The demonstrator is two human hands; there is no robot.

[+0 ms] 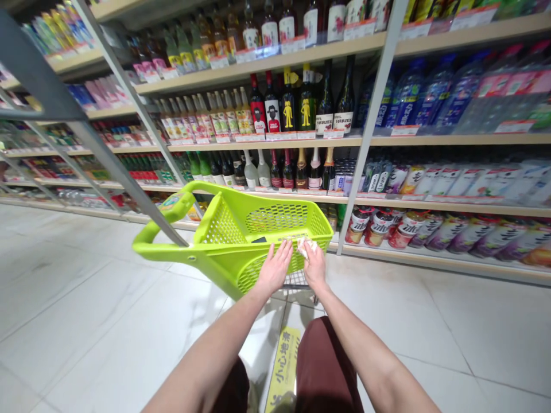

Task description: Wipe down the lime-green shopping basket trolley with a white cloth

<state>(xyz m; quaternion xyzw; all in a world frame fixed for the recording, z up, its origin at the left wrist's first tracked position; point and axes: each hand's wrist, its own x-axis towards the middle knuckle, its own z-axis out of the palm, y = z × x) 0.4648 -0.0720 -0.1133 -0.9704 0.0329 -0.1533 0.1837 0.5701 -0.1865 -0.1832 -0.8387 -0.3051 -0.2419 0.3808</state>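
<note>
A lime-green shopping cart (224, 248) stands in front of me with its handle to the left. Against the outside of the cart's near wall, just under the rim, my left hand (275, 268) lies with its fingers stretched out. My right hand (314, 268) is closed on a crumpled white tissue with coloured marks (306, 247) at the rim, near the cart's right end. Inside the basket lies a small dark flat object (259, 240), its kind unclear. The cart wall hides part of it.
Shelves of bottles (258, 109) run behind the cart, with large drink bottles (404, 229) at the lower right. A grey metal post (129, 189) crosses the left side close to me. On the tiled floor (400, 321) is a yellow sign (283, 367) between my legs.
</note>
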